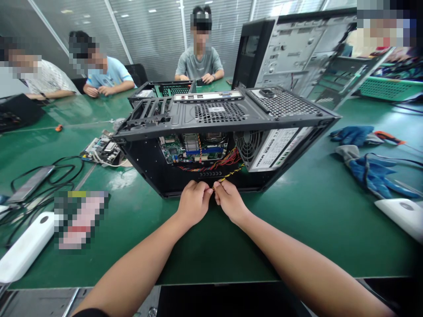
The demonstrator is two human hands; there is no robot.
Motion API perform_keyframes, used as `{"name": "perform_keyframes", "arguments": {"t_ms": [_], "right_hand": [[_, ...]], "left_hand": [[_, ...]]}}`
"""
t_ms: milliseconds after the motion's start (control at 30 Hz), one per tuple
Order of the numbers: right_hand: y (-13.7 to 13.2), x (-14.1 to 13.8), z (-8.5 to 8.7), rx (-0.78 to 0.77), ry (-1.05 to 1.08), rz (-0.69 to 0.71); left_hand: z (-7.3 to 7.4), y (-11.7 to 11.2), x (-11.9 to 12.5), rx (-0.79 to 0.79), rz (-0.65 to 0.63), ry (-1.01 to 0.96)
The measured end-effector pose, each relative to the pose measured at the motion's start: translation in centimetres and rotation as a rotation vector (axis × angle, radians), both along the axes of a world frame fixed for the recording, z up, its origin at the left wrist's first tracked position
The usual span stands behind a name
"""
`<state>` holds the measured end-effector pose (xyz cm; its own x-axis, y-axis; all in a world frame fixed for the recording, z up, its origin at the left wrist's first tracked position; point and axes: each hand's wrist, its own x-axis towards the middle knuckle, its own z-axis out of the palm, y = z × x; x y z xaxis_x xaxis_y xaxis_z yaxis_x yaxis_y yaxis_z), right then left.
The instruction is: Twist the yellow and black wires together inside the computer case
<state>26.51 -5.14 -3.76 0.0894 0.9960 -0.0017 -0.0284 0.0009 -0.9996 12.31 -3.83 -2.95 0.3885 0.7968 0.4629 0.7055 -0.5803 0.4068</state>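
An open black computer case (148,127) lies in front of me with its inside facing me. A motherboard (175,149), a power supply (276,152) and a bundle of red and yellow wires (228,159) show within. A twisted yellow-and-black cable (231,173) runs from near the power supply down to my hands. My left hand (194,203) and my right hand (230,203) meet at the case's lower front edge, both closed with fingertips pinched on this cable. Its end is hidden between the fingers.
A second case (280,53) stands behind, at right. Blue gloves (380,174), an orange-handled tool (390,137) and a green basket (390,88) are on the right. Loose circuit parts (104,149), black cables (49,160) and a white device (28,246) lie left. Several people sit across the table.
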Motion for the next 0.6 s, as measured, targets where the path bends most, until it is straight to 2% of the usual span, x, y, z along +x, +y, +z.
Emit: {"name": "perform_keyframes", "arguments": {"t_ms": [267,400,600], "right_hand": [[0.1,0.1,-0.5,-0.086,-0.035,-0.095],[0.2,0.3,-1.0,-0.063,-0.089,-0.112],[0.0,0.1,-0.8,-0.052,-0.061,-0.096]], "left_hand": [[-0.2,-0.1,-0.1,0.088,-0.016,-0.063],[-0.4,-0.1,-0.1,0.109,-0.028,-0.04],[-0.3,-0.1,0.0,0.08,-0.023,0.006]]}}
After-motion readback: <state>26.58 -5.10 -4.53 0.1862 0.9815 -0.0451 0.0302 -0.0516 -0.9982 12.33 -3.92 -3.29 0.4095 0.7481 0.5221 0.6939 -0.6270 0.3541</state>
